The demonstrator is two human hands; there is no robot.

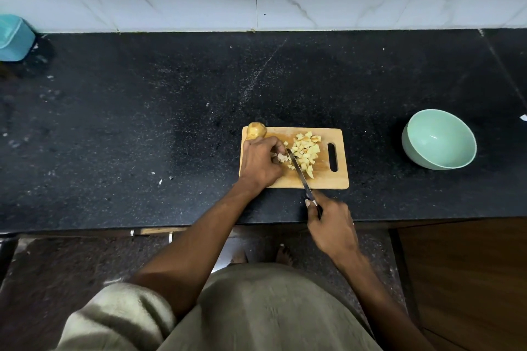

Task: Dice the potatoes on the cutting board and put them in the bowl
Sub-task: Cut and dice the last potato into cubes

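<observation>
I am working over the cutting board (313, 179), and everything here is placed against it. My left hand (261, 164) is sitting on the board's left half, fingers curled down on the last small piece of potato (282, 157), which is peeking out at its fingertips. My right hand (332, 226) is wrapped around the handle of the knife (299, 172), off the board's near edge, so the blade is running diagonally from that edge up and leftward, its tip lying just beside my left fingertips. That is the relation I judge the next cut to turn on: the blade is standing between the held piece and the pile of diced potato (305, 151), heaped pale yellow toward the board's handle slot. A whole unpeeled potato (256, 130) is waiting at the board's far left corner. The bowl (439, 139), pale green and with nothing visible inside, is standing well apart, off the board's right end, nearer my right hand.
</observation>
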